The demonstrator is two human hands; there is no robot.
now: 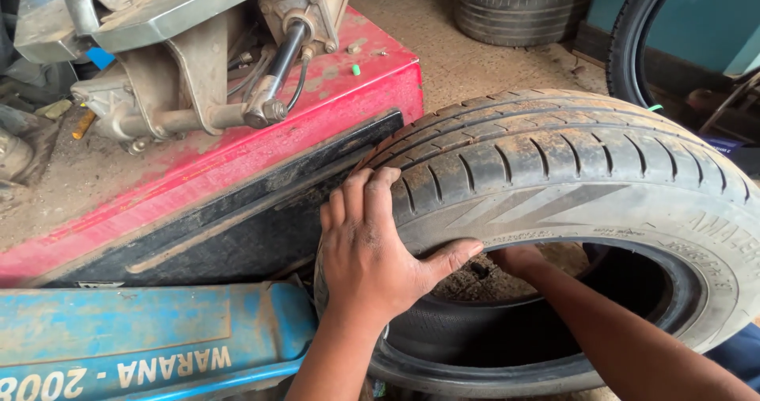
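A black car tyre [570, 179] stands nearly upright at the right of the scene, its tread facing up and its sidewall turned toward the camera, leaning against the side of a red tyre-changing machine [237, 155]. The left hand [372, 250] lies flat on the tyre's left shoulder, fingers stretched out over the tread blocks and the thumb spread wide along the inner edge of the sidewall; it presses on the rubber rather than closing round it. The right hand [518, 258] reaches into the tyre's central opening just right of that thumb, and only its knuckles show at the bead, so how far it is open and whether it has hold of anything cannot be told. A black rubber pad [261, 203] runs along the machine's side, touching the tyre at its right end. On top of the machine, far left, sits a worn grey metal arm [182, 60] with a piston rod and hoses. Near left lies a blue painted bar [150, 338]. On the dusty floor at the far side stand stacked tyres [518, 5], and another tyre [633, 45] leans against a teal wall [704, 13] at the far right.
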